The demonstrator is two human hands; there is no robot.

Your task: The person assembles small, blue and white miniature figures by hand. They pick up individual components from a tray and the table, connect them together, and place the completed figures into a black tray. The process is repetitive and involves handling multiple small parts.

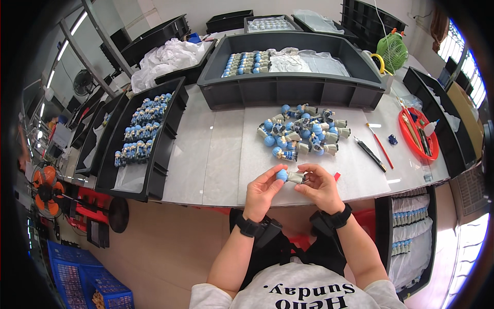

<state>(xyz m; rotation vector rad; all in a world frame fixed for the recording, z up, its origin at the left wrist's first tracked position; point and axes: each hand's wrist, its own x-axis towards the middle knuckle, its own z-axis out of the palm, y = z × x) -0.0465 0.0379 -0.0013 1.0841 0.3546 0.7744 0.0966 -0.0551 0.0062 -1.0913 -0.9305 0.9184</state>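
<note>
1. The small figure (295,177) is between both hands, over the near part of the worktop (221,154).
2. It lies sideways: blue head to the left, feet to the right.
3. The left hand (261,191) has its grip nearly closed, pinching the head.
4. The right hand (322,189) has its grip nearly closed around the feet end.
5. Both hands are equally near.

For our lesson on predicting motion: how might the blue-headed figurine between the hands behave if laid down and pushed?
The figurine is probably stiff, spanning straight between left hand and right hand. Its round head might make it roll unevenly. Small beside the hands, it's probably light.
</note>
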